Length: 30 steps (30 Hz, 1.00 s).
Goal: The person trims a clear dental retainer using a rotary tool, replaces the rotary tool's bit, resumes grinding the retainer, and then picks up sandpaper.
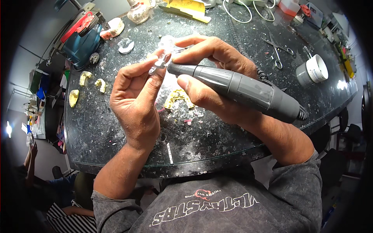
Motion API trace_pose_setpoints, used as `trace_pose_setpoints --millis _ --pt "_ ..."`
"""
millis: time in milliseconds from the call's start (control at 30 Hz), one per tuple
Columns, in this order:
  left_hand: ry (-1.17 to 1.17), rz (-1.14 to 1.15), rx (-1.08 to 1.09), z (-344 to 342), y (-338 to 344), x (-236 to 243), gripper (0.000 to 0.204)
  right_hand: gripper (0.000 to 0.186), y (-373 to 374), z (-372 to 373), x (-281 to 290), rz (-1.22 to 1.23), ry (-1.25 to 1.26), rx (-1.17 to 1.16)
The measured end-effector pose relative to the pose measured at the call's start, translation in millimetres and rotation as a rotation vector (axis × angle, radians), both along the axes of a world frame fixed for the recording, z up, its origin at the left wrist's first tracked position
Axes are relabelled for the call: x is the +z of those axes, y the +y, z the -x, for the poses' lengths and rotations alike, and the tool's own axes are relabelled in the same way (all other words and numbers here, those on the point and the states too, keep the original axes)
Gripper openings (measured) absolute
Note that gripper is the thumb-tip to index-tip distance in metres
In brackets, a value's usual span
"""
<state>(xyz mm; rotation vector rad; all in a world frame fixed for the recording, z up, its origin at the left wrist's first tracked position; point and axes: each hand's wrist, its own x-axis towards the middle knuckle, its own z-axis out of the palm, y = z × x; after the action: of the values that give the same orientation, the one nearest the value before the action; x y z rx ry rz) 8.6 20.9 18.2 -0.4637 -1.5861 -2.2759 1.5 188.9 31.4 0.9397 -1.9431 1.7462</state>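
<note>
My left hand [136, 95] pinches a clear plastic piece, shaped like a dental aligner [159, 66], between thumb and fingers over the middle of the table. My right hand [208, 97] is wrapped round a thick grey rotary handpiece [248, 88], whose narrow end points left at the aligner. Glare and fingers hide the handpiece's tip, so I cannot tell whether it touches the plastic. Below the hands lies a yellowish horseshoe-shaped dental model [178, 98]. Smaller yellowish model pieces [84, 77] rest to the left.
The dark table [128, 147] is strewn with white dust. A blue-green machine [79, 48], a pink-and-white model [112, 28] and a glass jar [138, 12] stand far left. Scissors [276, 50] and a white-lidded tub [316, 69] sit right. A coiled cord [237, 39] runs behind my right hand.
</note>
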Motion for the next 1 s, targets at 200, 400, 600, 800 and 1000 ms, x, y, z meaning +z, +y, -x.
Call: trace_pose_setpoints --millis 200,400,600,800,1000 --pt "-0.005 0.013 -0.013 -2 -3 -3 0.019 0.032 -9 3 -2 -0.035 0.204 -0.137" --pt "-0.006 0.171 0.011 -3 -8 -3 0.021 0.042 -9 0 -7 -0.131 0.279 -0.043" --pt "-0.051 0.141 0.024 -5 -6 0 0.02 0.042 -14 -3 -9 -0.176 0.304 -0.183" --pt "0.002 0.134 0.061 0 -4 1 0.016 0.039 -5 -1 -6 -0.214 0.417 -0.248" --pt "-0.038 0.196 0.047 -2 -6 6 0.02 0.036 -11 -3 -1 0.01 0.301 -0.146"
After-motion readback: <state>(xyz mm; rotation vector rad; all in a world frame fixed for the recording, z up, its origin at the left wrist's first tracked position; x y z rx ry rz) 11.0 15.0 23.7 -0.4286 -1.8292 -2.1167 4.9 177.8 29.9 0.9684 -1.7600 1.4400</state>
